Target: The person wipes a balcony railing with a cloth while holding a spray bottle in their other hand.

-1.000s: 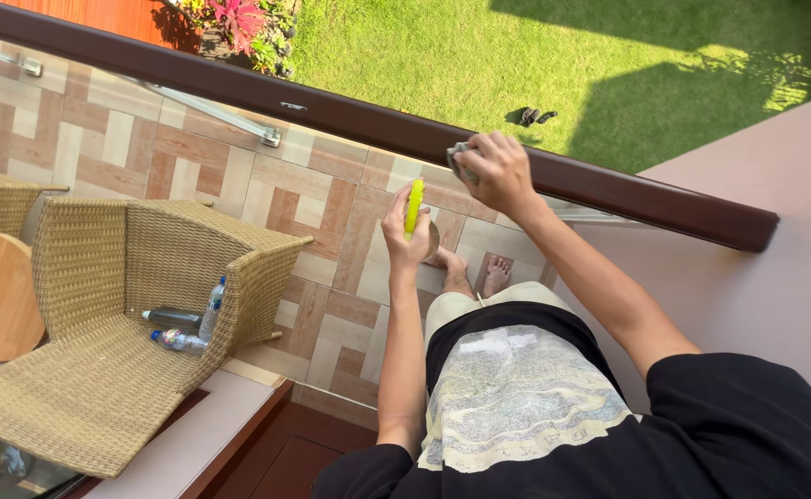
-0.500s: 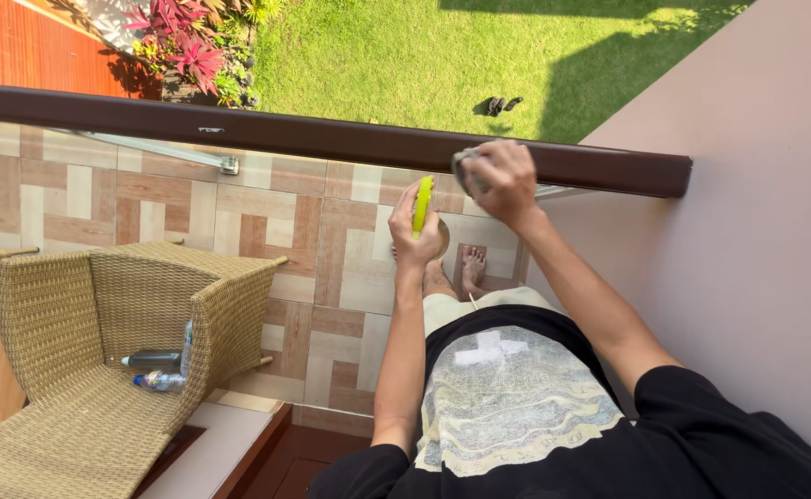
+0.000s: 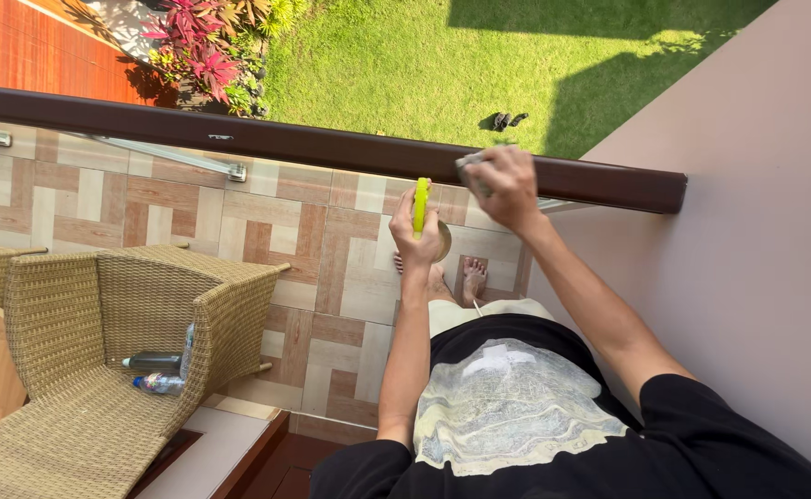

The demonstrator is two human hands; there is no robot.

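1. A small grey cloth (image 3: 469, 167) is pressed onto the top of the dark brown handrail (image 3: 285, 140) by the right hand (image 3: 507, 188), close to the end of the rail where it meets the pale wall (image 3: 756, 231).
2. The fingers of the right hand are curled and closed over the cloth, so only a small grey edge is seen at the left side of the hand.
3. A round container with a yellow-green lid (image 3: 421, 205) is held by the left hand (image 3: 416, 238), just below the rail and just beside the right hand.
4. The fingers of the left hand are wrapped around the container; the lid is seen edge-on and a tan round part is visible behind the hand.
5. Bare feet (image 3: 456, 277) are seen under the hands on the tiled floor (image 3: 313, 249), which is laid in a beige and brown pattern.
6. A black shirt with a pale print (image 3: 507, 407) is worn by the person.
7. A wicker chair (image 3: 119, 351) is placed at the left, well apart from the hands, and plastic bottles (image 3: 160, 370) are lying on its seat.
8. Beyond the rail, a green lawn (image 3: 405, 65), red-leaved plants (image 3: 202, 46) and a pair of dark shoes (image 3: 509, 119) on the grass are seen.
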